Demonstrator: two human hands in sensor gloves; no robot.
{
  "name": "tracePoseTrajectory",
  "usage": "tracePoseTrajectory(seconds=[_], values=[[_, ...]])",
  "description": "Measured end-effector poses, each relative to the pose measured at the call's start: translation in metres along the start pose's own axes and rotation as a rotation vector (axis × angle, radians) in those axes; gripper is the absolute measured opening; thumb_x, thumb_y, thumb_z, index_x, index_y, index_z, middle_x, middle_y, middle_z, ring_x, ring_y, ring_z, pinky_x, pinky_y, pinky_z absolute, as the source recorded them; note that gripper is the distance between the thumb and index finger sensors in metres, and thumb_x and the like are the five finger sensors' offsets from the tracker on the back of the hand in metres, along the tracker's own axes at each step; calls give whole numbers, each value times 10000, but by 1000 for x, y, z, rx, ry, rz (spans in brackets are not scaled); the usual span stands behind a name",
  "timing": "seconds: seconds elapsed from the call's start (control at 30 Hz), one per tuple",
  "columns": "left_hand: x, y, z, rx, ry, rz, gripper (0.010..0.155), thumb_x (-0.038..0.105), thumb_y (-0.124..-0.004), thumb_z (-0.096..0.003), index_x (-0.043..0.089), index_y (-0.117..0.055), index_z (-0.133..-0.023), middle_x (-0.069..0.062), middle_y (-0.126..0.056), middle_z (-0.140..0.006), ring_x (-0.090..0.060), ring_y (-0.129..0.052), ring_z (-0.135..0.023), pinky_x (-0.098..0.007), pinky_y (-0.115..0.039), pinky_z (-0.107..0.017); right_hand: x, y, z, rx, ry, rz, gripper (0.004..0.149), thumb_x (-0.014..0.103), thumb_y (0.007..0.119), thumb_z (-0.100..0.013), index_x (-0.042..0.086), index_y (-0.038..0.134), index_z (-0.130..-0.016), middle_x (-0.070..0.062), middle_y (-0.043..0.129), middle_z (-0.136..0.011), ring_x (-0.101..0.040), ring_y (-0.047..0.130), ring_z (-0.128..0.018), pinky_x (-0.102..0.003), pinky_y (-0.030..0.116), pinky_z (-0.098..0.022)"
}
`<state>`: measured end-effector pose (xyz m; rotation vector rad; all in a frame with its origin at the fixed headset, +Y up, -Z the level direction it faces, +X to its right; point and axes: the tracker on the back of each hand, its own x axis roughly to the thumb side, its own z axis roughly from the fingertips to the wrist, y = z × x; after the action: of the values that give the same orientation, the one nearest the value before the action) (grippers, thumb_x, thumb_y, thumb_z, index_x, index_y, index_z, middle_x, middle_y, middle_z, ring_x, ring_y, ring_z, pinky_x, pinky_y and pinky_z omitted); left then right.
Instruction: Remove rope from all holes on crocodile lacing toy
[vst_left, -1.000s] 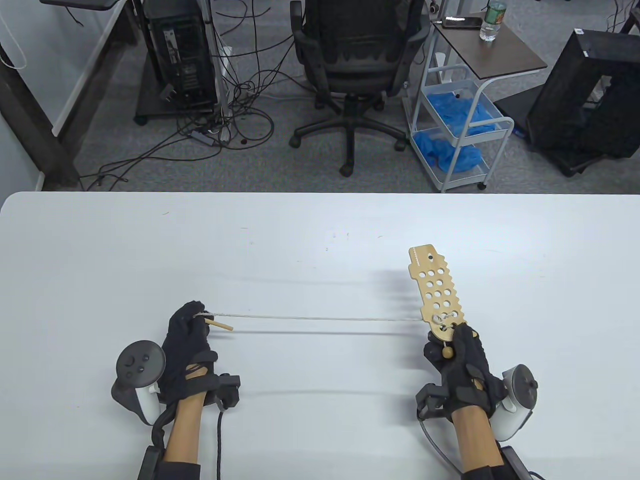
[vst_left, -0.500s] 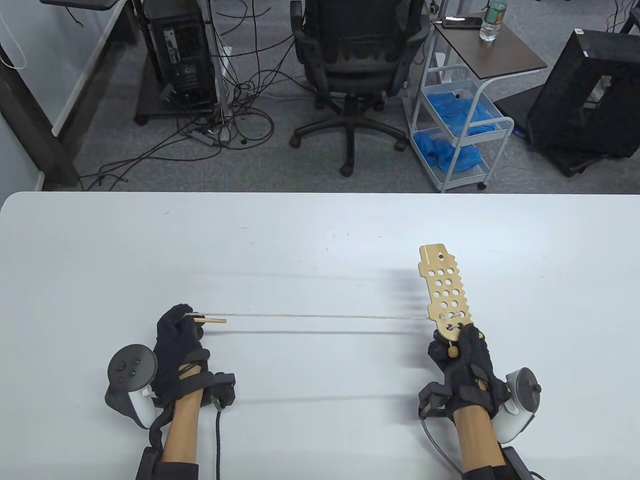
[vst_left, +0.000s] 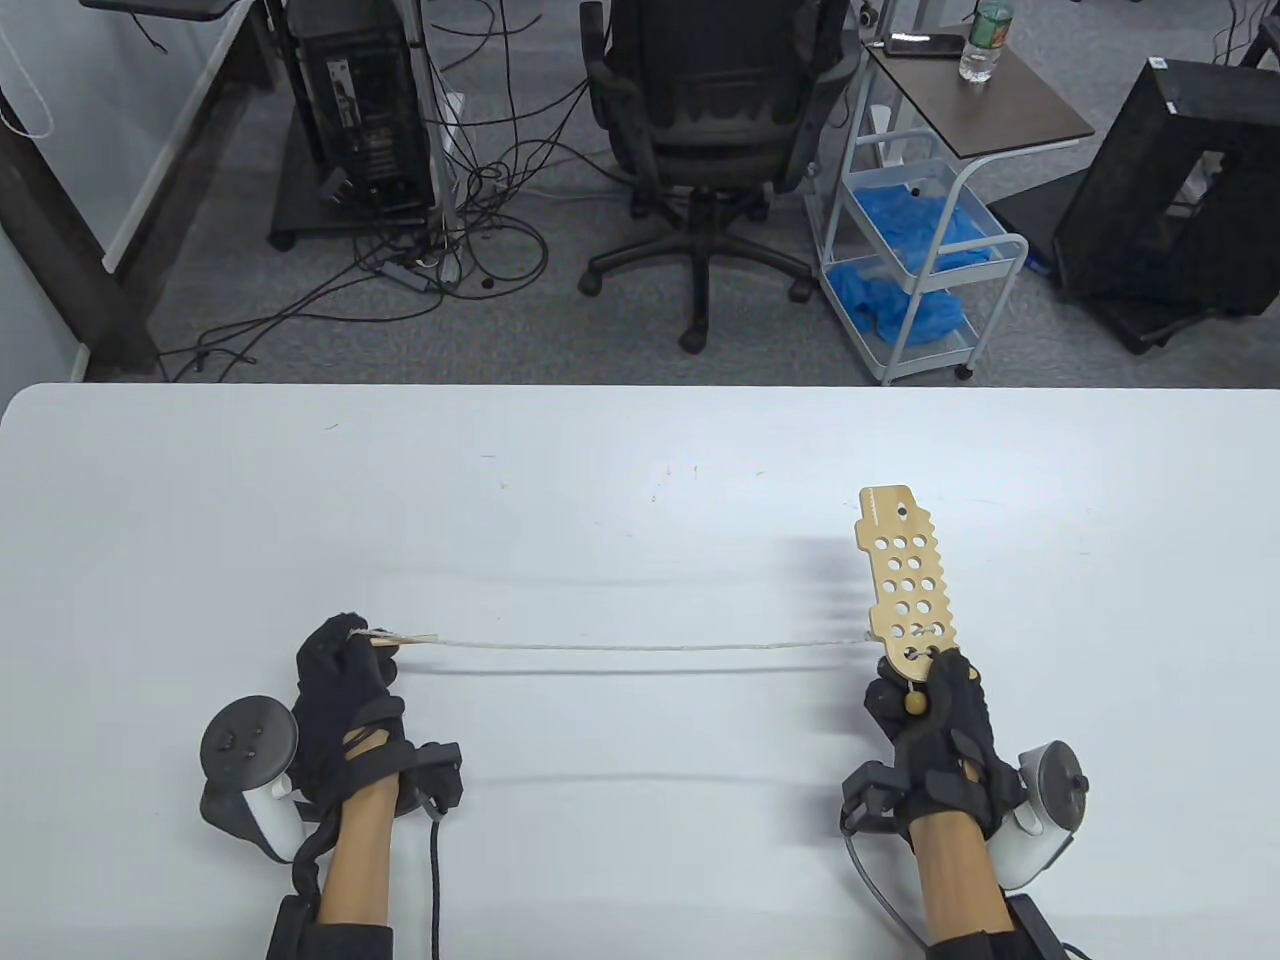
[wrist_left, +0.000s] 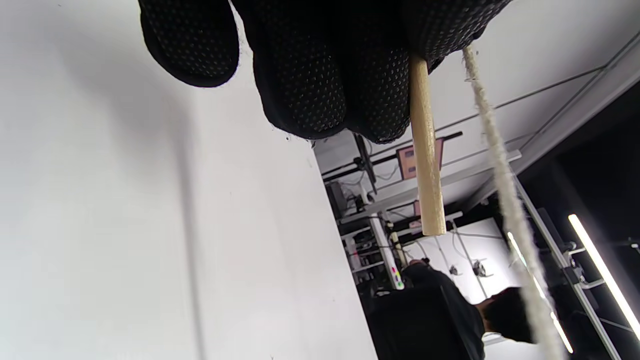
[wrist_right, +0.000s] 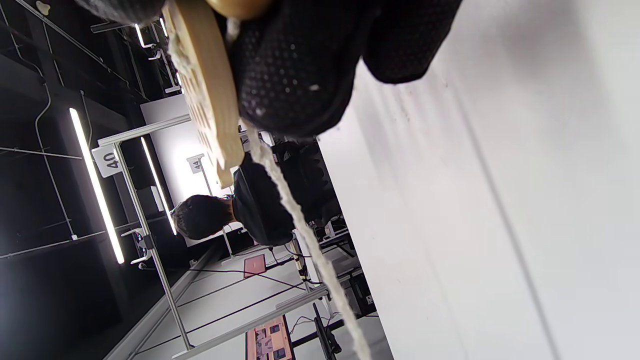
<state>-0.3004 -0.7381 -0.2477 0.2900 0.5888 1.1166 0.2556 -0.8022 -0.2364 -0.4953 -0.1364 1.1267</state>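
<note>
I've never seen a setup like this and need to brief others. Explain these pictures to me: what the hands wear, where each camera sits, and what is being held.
These are a person's two hands in black sensor gloves, each with a tracker strapped to its back.

One camera looks down on the white table. The other two sit on the wrists, so their pictures are tilted and very close.

The right hand holds a wooden lacing board full of holes by its near end. A wooden bead hangs just below the board, against that hand.

The left hand pinches the rope beside its wooden needle, seen best in the left wrist view. The rope stretches across above the table to the board's lowest holes; the upper holes look empty.
</note>
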Motion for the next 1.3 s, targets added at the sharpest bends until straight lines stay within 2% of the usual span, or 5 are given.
tracePoseTrajectory(seconds=[0.63,0.8,1.0,1.17,1.3], values=[[28,-35,23,-113,-215,-134,413,454,-738,-521,393,-763,-929,106,-1007,-721,-135,-992,-638,-501,-792,-610,-5,33,8,220,-16,113,480,500,664,-517,226,634,-910,-26,863,-807,-163,973,-536,-504,723,-637],[40,-58,43,-224,-328,-190,410,413,-802,-492,421,-809,-902,78,-992,-780,-160,-976,-679,-520,-779,-616,-6,52,19,324,-46,173,504,489,709,-489,212,612,-899,-14,897,-759,-139,1011,-480,-494,751,-625],[51,-82,75,-402,-411,-123,410,417,-817,-480,405,-835,-889,71,-1003,-753,-153,-987,-648,-521,-787,-608,-9,72,34,462,-60,193,515,488,752,-465,206,638,-881,-7,932,-727,-135,1035,-446,-492,768,-612],[52,-96,92,-551,-406,5,416,414,-823,-476,379,-837,-890,78,-1016,-706,-141,-997,-605,-517,-794,-601,-17,92,47,634,-57,228,498,484,770,-463,216,675,-872,-7,956,-718,-144,1045,-442,-496,771,-608],[48,-103,95,-646,-355,122,420,379,-807,-488,370,-821,-908,70,-1005,-742,-152,-989,-638,-524,-783,-612,-24,103,59,702,-52,268,482,483,755,-474,227,677,-875,-7,953,-722,-150,1038,-448,-496,768,-610]])
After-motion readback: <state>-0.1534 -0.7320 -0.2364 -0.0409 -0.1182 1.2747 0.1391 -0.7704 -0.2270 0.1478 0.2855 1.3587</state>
